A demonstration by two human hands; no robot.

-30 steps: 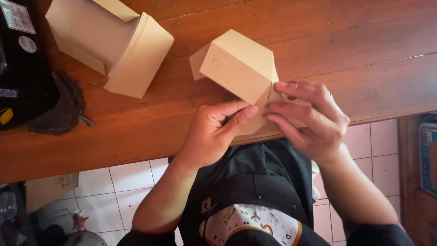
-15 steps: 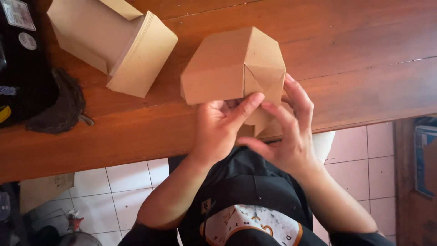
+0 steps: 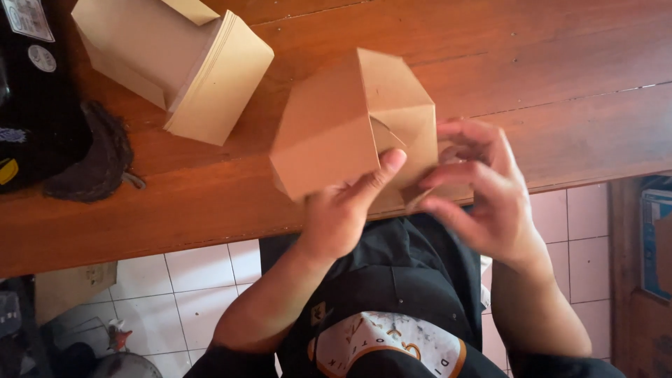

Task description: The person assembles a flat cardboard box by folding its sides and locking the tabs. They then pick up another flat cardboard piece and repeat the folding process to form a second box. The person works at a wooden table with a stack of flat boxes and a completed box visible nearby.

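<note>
Head view shows the brown paper box [image 3: 350,126] at frame centre, now tipped further onto its side above the bench [image 3: 560,63] edge than half a second ago. Left hand [image 3: 343,210] grips its underside, thumb pressed on the flap; right hand [image 3: 483,189] pinches the flap edge. Flat box stack [image 3: 175,63] lies upper left.

Wooden table [image 3: 560,63] across top. Stack of flat brown cardboard blanks [image 3: 175,63] upper left, black bag [image 3: 35,105] at left edge. White tiled floor [image 3: 203,273] below.
</note>
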